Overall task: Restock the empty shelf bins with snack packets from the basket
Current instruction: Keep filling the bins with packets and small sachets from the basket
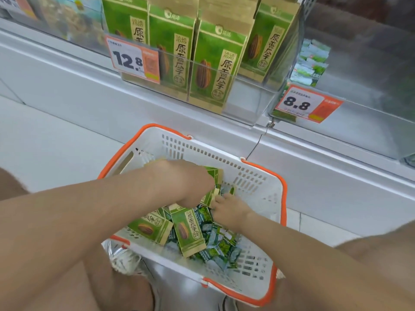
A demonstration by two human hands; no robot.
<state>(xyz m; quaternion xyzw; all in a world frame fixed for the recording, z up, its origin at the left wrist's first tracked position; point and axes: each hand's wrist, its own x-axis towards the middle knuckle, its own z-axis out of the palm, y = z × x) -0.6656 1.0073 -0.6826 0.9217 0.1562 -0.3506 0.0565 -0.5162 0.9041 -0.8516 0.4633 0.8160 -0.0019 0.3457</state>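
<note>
Packets, green ones and smaller green-and-white ones, lie heaped in the white, orange-rimmed basket. It sits on the pale tiled floor against the white shelf base. The left hand reaches to the basket's far side, fingers curled round an upright green packet. The right hand is just beside it, fingertips in the heap; whether it grips anything I cannot tell. Above, a clear left bin holds upright green packs behind a 12.8 tag. The right bin, with an 8.8 tag, holds a few small packs at its left end.
</note>
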